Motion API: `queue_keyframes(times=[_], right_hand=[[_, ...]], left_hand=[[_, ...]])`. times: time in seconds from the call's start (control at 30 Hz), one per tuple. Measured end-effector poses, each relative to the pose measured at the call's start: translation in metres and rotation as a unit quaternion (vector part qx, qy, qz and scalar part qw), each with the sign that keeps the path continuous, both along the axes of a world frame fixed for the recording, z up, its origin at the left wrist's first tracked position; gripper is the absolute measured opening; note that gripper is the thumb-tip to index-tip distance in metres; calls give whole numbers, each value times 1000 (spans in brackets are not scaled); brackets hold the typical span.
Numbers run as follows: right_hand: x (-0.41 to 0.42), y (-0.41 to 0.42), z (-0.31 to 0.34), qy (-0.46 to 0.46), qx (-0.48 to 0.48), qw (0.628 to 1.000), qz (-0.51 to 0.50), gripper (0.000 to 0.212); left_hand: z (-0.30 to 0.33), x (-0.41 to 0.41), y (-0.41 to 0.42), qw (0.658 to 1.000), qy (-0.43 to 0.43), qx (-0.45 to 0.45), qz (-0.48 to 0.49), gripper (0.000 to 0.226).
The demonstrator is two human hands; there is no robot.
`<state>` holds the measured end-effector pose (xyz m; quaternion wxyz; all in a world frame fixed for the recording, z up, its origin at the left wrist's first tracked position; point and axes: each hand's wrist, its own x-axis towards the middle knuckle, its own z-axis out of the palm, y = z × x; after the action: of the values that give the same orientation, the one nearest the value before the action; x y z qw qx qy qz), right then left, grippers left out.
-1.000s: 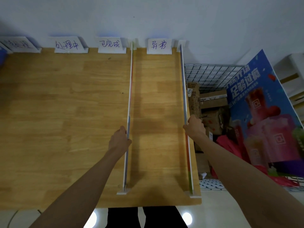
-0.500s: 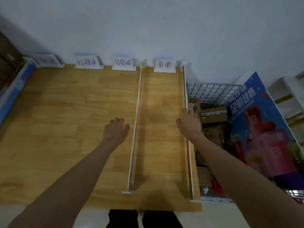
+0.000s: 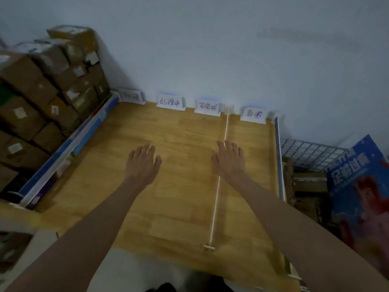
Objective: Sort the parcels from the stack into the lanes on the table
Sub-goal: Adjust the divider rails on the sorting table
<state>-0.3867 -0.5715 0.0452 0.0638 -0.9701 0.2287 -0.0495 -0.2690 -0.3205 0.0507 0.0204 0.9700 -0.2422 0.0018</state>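
Left hand: the left hand (image 3: 143, 163) is stretched out over the bare wood of the counter (image 3: 172, 203), palm down, fingers straight and slightly spread; its grip is apart and holds nothing.
Right hand: the right hand (image 3: 229, 161) is also palm down with fingers straight, grip apart, nothing in it; it lies over the thin white divider (image 3: 217, 186), and whether it touches the strip cannot be told.
Parcels: the stack of brown cardboard parcels (image 3: 46, 85) stands off the counter's left edge, against the wall, well apart from both hands.
Lanes: the white divider runs from the near edge to the wall; a blue-edged rail (image 3: 279, 157) bounds the right side and a blue and white board (image 3: 69, 148) the left.
Labels: four white cards (image 3: 171, 102) with handwriting stand along the wall end.
Right of the counter: a wire basket (image 3: 309, 150) with cartons and a blue printed poster (image 3: 357, 186).
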Motion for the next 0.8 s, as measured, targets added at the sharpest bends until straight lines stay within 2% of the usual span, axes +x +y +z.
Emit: queue_keyframes(times=[0.43,0.8], right_hand=[[68,186,-7,22,22,999,34,50],[157,256,-18,37,36,996,67,50]], left_hand=[[-7,43,195,997,54,-10,56,56],[-30,111,276,993,75,-25,85,55]])
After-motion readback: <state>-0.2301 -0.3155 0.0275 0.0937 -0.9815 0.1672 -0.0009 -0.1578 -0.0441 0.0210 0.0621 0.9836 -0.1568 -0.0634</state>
